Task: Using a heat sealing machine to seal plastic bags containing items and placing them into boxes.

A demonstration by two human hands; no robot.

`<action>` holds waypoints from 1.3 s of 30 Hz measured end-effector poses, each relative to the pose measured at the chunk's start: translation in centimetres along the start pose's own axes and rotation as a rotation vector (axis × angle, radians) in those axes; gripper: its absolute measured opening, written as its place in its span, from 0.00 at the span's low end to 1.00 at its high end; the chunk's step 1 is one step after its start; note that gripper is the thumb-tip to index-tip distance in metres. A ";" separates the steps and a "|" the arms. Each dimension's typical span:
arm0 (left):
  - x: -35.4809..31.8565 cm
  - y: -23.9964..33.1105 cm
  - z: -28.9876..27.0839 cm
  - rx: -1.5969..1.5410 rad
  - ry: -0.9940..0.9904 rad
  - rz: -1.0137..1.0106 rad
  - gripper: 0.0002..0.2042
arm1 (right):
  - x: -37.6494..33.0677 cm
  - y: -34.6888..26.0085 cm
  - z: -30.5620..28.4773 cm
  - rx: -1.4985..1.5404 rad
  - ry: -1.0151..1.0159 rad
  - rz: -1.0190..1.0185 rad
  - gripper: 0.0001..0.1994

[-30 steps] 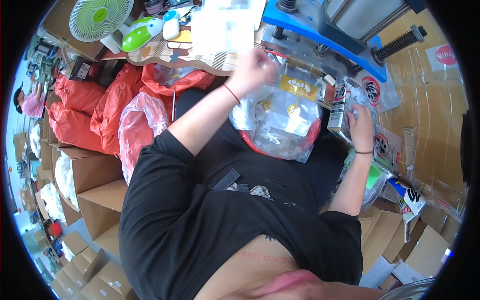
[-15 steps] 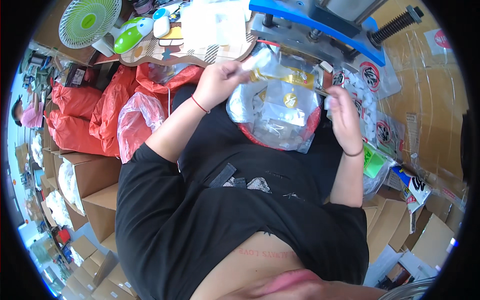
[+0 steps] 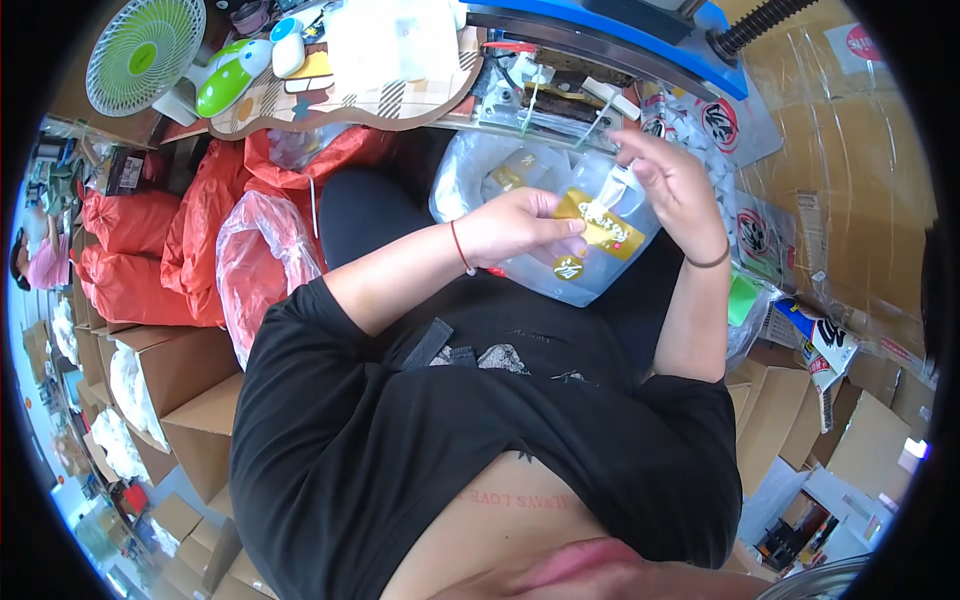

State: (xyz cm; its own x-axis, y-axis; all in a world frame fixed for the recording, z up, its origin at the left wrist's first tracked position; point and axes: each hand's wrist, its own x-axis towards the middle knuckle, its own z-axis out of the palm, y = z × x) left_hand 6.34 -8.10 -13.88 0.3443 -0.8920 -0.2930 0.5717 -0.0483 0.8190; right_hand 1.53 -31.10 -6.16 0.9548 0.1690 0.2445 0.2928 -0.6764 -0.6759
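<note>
My left hand (image 3: pixel 520 232) pinches the edge of a clear plastic pouch (image 3: pixel 590 275) with a gold printed band, tilted in front of my lap. My right hand (image 3: pixel 682 195) is raised at the pouch's upper right corner, its fingers apart and slightly curved. Close by its fingertips, a small white piece (image 3: pixel 622 175) shows at the pouch's top; whether the fingers touch it, I cannot tell. Behind the pouch, a clear plastic bag (image 3: pixel 455 170) on my lap has another gold-printed pouch (image 3: pixel 512 170) in it, partly hidden by my left hand.
A press with a blue plate (image 3: pixel 610 30) stands ahead, over a metal base (image 3: pixel 550 105). A green-and-white fan (image 3: pixel 145 60) and papers (image 3: pixel 390 40) are on the table at far left. Red bags (image 3: pixel 150 265) lie to the left, cardboard boxes (image 3: pixel 195 400) below; a large carton (image 3: pixel 830 150) is right.
My left hand has moved right and lower, bringing the pouch nearer to me and turning it. My right hand has shifted up slightly toward the pouch's top. The view has also moved.
</note>
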 end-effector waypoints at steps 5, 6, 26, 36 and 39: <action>1.6 1.2 -2.1 -0.088 0.157 0.098 0.12 | -1.7 6.6 -1.3 -0.659 0.284 0.156 0.14; 2.0 1.7 -2.7 -0.086 0.161 0.101 0.12 | -2.4 7.7 -0.7 -0.740 0.241 0.241 0.15; -3.6 2.1 -14.3 0.969 0.826 0.555 0.18 | -5.0 4.4 -1.0 -0.367 0.393 0.165 0.10; -1.4 2.1 -3.3 0.697 0.411 0.228 0.11 | -1.3 -1.7 0.9 0.237 0.359 0.107 0.10; -0.7 1.6 -1.5 0.652 0.348 0.213 0.11 | 0.1 -0.7 3.0 0.167 0.329 0.100 0.10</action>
State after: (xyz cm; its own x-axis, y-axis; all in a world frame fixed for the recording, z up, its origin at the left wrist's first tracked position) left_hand 8.14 -6.85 -13.11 0.6739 -0.7243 -0.1459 -0.0513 -0.2428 0.9687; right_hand 1.61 -28.47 -7.73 0.9194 -0.1495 0.3638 0.2297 -0.5469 -0.8051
